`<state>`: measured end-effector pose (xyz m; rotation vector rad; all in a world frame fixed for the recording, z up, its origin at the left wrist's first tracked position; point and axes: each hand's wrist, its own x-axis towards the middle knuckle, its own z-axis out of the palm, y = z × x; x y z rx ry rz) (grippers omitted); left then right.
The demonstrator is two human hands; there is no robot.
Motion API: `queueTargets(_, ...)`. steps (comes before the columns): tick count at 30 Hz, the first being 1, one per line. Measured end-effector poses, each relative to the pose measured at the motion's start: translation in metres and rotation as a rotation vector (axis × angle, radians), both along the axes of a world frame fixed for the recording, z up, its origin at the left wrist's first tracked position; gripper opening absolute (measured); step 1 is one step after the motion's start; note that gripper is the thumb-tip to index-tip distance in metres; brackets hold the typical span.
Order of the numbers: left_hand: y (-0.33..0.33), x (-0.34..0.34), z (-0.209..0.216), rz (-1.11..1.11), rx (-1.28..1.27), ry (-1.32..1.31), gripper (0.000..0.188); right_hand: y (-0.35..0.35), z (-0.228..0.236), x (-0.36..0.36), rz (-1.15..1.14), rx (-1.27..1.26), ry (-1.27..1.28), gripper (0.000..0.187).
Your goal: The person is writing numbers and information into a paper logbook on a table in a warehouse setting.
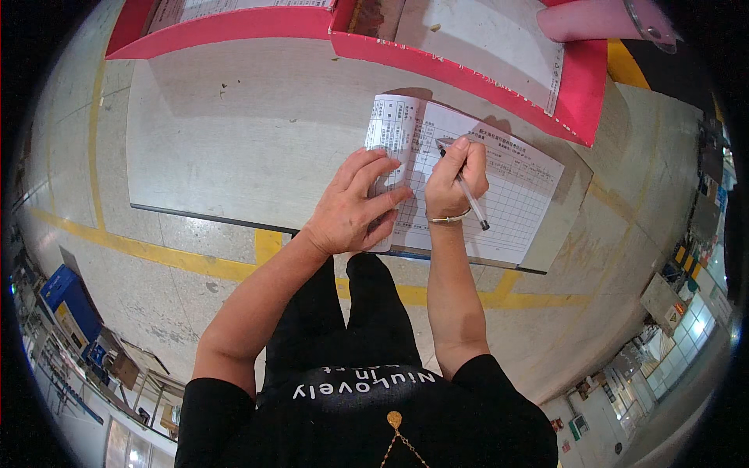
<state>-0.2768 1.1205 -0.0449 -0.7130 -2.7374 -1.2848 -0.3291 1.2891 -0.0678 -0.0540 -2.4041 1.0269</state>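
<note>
A booklet of printed forms (499,210) lies open on the light grey table, its left pages folded over into a curl. My right hand (456,179) pinches a black-and-clear pen (475,204), with the tip near the upper left of the ruled grid. Some handwriting shows in the upper rows; most of the lower cells look blank. My left hand (359,199) rests with fingers spread on the curled pages (392,121) and touches the fold. A thin bangle (450,218) circles my right wrist.
A red-edged tray (468,76) stands behind the booklet, with paper and a pink cylinder (589,21) in it. Another red-edged tray (226,28) is at the far left. The table (226,140) has a dark front edge. Yellow lines (179,260) mark the floor.
</note>
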Motion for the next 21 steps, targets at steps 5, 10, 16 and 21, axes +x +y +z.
queueTargets(5,0.0,0.0,0.0,-0.005,-0.009,0.002,0.038,-0.003,0.004,-0.001,0.006,0.029,-0.012,0.024)
queueTargets(10,0.0,0.0,0.0,-0.009,-0.003,0.002,0.039,-0.001,0.003,0.002,0.005,0.005,-0.032,0.025)
queueTargets(16,0.0,0.0,0.0,-0.006,0.004,0.004,0.04,-0.008,0.013,0.011,-0.011,-0.076,-0.136,0.028)
queueTargets(21,-0.001,0.001,0.0,-0.021,-0.029,-0.023,0.043,-0.008,0.014,0.014,-0.036,-0.088,-0.133,0.029)
